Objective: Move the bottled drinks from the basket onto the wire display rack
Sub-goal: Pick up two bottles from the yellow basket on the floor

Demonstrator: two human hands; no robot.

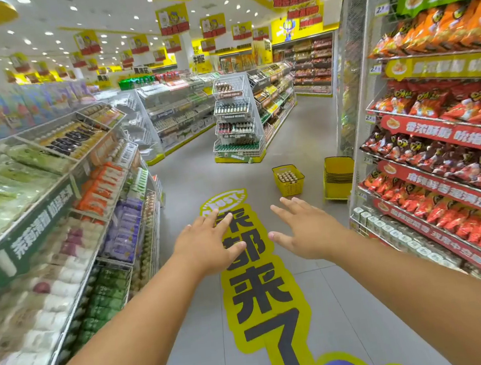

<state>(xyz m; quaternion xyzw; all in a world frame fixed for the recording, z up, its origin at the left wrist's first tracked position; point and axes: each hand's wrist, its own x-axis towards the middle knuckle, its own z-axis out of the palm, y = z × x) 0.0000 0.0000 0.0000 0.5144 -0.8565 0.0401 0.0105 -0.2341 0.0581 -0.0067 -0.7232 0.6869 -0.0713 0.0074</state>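
Nearest the camera, the left hand (207, 241) and the right hand (302, 229) are reaching forward over the floor (196, 324), each grip spread wide with fingers straight and holding nothing; below and between them a yellow floor decal (263, 301) is running along the aisle. Well beyond the fingertips, the yellow basket (290, 188) is standing on the floor, just beside a stack of empty baskets (338, 177) at the foot of the snack shelves (446, 139) on the right; the bottled drinks (287, 176) are sitting upright inside it, packed close, caps showing. Farther still, the wire display rack (236, 119) is standing at the end of a gondola, its tiers already carrying rows of bottles. Judging by their look, the bottles are probably small and rigid, possibly glass, so fragile if knocked together and smooth in the palm; each is best taken around the body just below the cap, one or two per hand; a full basket is likely heavy, so carrying it nearer by its rim or handles seems sensible.
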